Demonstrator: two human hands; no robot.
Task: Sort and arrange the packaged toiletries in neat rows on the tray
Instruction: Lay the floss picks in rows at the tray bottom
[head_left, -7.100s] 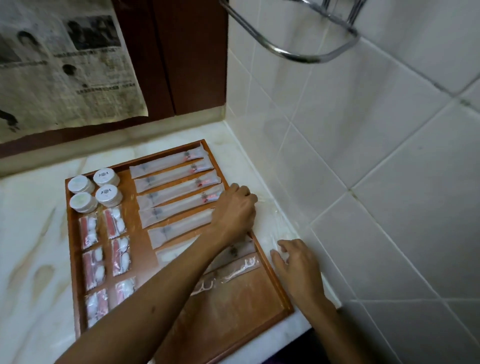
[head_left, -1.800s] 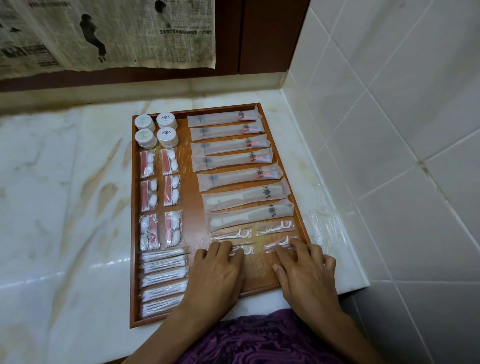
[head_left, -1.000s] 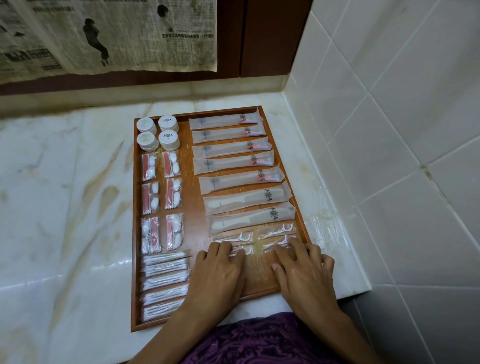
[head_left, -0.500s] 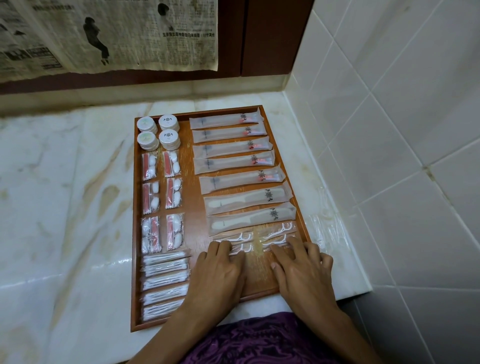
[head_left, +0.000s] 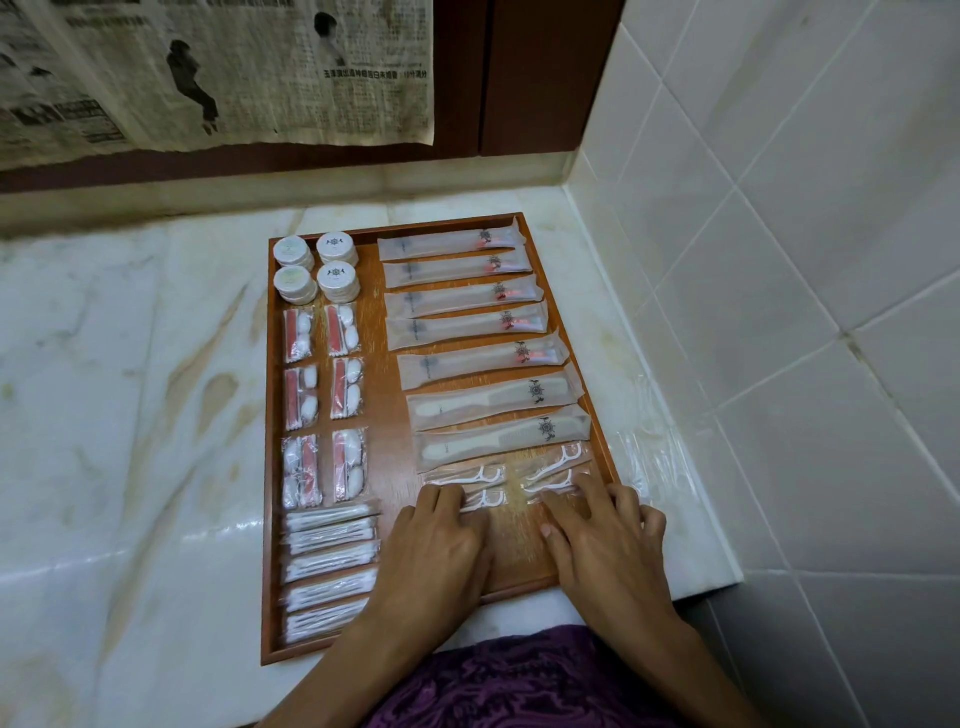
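Little has moved since earlier: both hands stay flat, fingers (head_left: 597, 493) spread, pressing the clear-wrapped white floss picks (head_left: 550, 470) lying crosswise at the brown wooden tray's (head_left: 267, 467) near right, just beyond the fingertips, right hand (head_left: 602, 545) nearer the outer pair.

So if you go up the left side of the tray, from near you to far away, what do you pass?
Cotton swab packs → packets with red sticks and cotton balls → round white tubs, at the far end of the tray.
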